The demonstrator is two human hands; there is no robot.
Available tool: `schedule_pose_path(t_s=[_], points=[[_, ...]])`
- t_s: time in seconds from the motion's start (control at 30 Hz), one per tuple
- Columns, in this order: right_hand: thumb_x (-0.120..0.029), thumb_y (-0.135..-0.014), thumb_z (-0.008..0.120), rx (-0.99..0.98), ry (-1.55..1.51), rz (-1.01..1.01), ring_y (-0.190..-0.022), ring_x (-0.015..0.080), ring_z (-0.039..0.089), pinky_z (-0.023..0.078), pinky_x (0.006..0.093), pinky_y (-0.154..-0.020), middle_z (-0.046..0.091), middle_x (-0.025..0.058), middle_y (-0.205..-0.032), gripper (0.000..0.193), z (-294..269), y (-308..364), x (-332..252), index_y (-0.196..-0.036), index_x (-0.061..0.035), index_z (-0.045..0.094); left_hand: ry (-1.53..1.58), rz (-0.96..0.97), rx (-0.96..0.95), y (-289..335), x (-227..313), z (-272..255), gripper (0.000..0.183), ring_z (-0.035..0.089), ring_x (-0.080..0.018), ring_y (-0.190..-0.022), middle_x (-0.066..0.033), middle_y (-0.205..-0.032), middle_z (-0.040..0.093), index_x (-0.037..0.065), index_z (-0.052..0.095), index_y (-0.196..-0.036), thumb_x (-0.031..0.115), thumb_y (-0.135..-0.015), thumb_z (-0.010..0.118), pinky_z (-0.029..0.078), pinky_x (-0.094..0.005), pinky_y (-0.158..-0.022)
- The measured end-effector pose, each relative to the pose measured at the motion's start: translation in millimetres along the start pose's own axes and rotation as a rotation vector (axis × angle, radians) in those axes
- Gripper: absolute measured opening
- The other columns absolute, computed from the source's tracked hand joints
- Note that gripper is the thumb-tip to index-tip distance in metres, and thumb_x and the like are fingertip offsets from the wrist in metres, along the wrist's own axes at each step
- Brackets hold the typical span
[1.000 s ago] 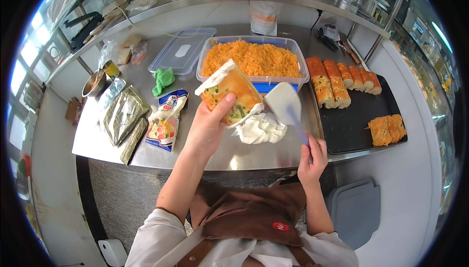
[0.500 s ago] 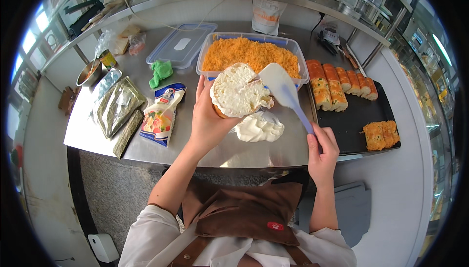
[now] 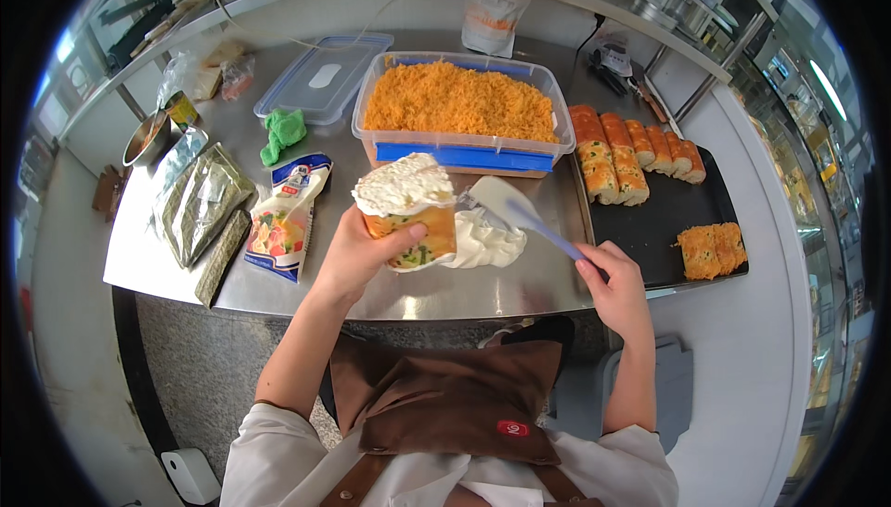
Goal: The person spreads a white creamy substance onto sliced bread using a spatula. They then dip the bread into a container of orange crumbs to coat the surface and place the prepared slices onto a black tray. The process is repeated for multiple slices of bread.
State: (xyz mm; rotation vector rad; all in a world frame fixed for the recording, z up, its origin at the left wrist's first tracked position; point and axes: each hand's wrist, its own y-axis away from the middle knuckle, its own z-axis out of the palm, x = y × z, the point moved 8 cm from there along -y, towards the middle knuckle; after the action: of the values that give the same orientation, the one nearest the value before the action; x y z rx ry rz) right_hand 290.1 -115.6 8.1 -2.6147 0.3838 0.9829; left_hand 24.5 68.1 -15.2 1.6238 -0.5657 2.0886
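Note:
My left hand (image 3: 364, 249) grips a piece of bread (image 3: 422, 233) with green flecks in its browned side. White cream (image 3: 404, 184) coats its upper face, and more shows along its lower edge. In my right hand (image 3: 614, 286) is the lilac handle of a spatula (image 3: 513, 206); its pale blade lies over a mound of white cream (image 3: 487, 243) on the steel table. Just behind the bread stands a clear plastic tub (image 3: 464, 156) filled with orange shredded floss (image 3: 459, 101).
On the right, a black tray (image 3: 650, 240) carries several bread rolls (image 3: 608, 156) and a floss-coated piece (image 3: 711, 251). To the left lie a blue-and-white packet (image 3: 289, 215), seaweed packs (image 3: 206, 205), a green cloth (image 3: 282, 134), a metal bowl (image 3: 148, 141) and a tub lid (image 3: 323, 78).
The bread has come lower and tipped, so its browned side now faces me. The spatula has dropped from beside the bread to the cream mound on the table.

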Motion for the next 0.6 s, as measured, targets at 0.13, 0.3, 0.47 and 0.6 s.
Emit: schedule_pose_path(t_s=[0.13, 0.3, 0.47, 0.6], points=[[-0.015, -0.091, 0.067, -0.197, 0.249, -0.037, -0.076, 0.0287, 0.061, 0.047, 0.0389, -0.07, 0.061, 0.0091, -0.084, 0.025, 33, -12, 9, -0.113, -0.004, 0.07, 0.127, 0.007, 0.059, -5, 8, -25, 0.05, 0.063, -0.0151, -0.111, -0.0078, -0.123, 0.066, -0.002, 0.055, -0.132, 0.013, -0.089, 0.076, 0.049, -0.0322, -0.098], [-0.015, -0.088, 0.068, -0.23, 0.474, -0.243, -0.096, 0.0297, 0.063, 0.048, 0.0395, -0.087, 0.065, 0.0085, -0.1, 0.028, 38, -33, 14, -0.115, -0.0068, 0.07, 0.104, 0.111, 0.122, -26, 48, -44, 0.051, 0.063, -0.0166, -0.113, -0.0091, -0.125, 0.065, -0.003, 0.054, -0.133, 0.017, -0.091, 0.074, 0.048, -0.0332, -0.1], [-0.013, -0.091, 0.067, -0.122, 0.186, -0.328, -0.106, 0.0327, 0.064, 0.051, 0.0393, -0.091, 0.065, 0.0132, -0.113, 0.028, 17, -121, -32, -0.118, -0.0022, 0.068, 0.038, 0.208, 0.148, -77, 72, -62, 0.049, 0.062, -0.0148, -0.112, -0.0073, -0.125, 0.065, 0.0, 0.055, -0.132, 0.022, -0.092, 0.074, 0.048, -0.0308, -0.098], [-0.031, -0.093, 0.07, -0.3, 0.055, -0.353, -0.132, 0.0294, 0.049, 0.041, 0.0383, -0.108, 0.051, 0.0126, -0.141, 0.056, 66, -239, -43, -0.142, -0.0122, 0.053, 0.049, 0.283, 0.171, -129, 79, -58, 0.047, 0.063, -0.0126, -0.105, -0.005, -0.118, 0.067, 0.001, 0.058, -0.128, 0.025, -0.091, 0.075, 0.048, -0.0289, -0.092]])
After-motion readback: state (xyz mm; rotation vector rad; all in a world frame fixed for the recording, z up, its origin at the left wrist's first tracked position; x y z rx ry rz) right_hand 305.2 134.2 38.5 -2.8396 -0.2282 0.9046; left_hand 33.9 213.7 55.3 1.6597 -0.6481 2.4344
